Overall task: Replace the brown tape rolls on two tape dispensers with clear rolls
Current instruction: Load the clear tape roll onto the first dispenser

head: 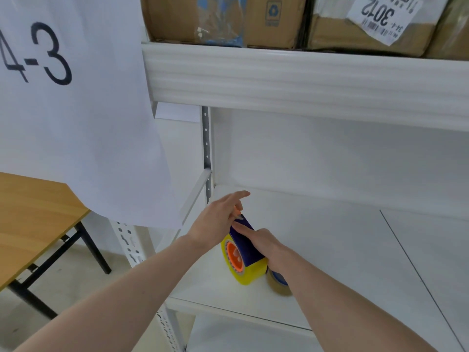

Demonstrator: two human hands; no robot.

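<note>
A blue tape dispenser (247, 246) with an orange hub carries a yellowish clear roll (247, 274) and stands on the white shelf (330, 250). My right hand (264, 243) grips the dispenser's body from the right, index finger laid along its top. My left hand (220, 218) pinches at the dispenser's front end near the blade; its index finger points forward. What it pinches is too small to tell. A second roll, brownish with a blue core (279, 283), lies on the shelf just behind my right wrist, partly hidden.
A white sheet marked "4-3" (76, 102) hangs at the left over the shelf post. A wooden table with black legs (33, 224) stands at lower left. Cardboard boxes (355, 29) fill the upper shelf. The shelf board extends to the right.
</note>
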